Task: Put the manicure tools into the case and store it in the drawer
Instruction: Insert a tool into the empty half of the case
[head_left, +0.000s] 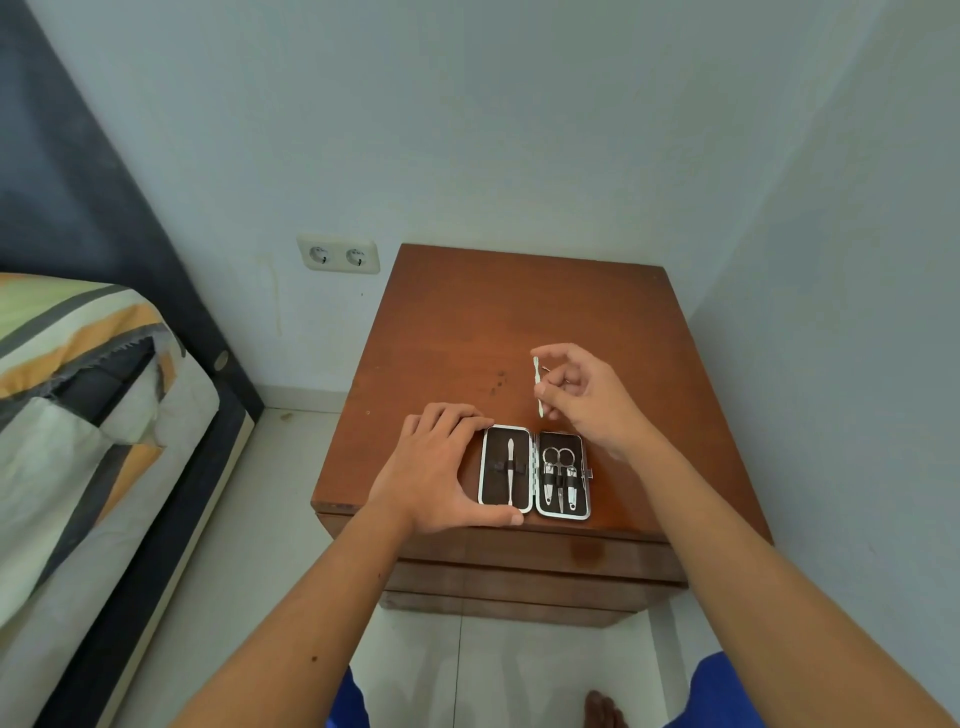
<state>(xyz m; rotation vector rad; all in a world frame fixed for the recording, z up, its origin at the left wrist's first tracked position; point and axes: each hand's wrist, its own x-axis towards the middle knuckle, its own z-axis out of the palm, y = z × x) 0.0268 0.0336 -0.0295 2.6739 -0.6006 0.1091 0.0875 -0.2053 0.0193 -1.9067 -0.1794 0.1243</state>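
Case (535, 470) lies open at near edge of nightstand (467, 322); black lining, silver rim. One implement strapped in left half, scissors (558, 460) and others in right half. Left hand (441, 467) grips case left side. Right hand (587, 395) pinches thin pale tool (536, 384), just beyond far edge. Remaining, I judge: insert tool, close case, store in drawer (519, 577), now closed.

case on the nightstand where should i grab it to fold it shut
Grip the left half's outer long rim, coming from the left, as the left hand does now. The case lies open and flat, hinge down the middle, so that free rim can likely swing over onto the right half, where the clasp sits.
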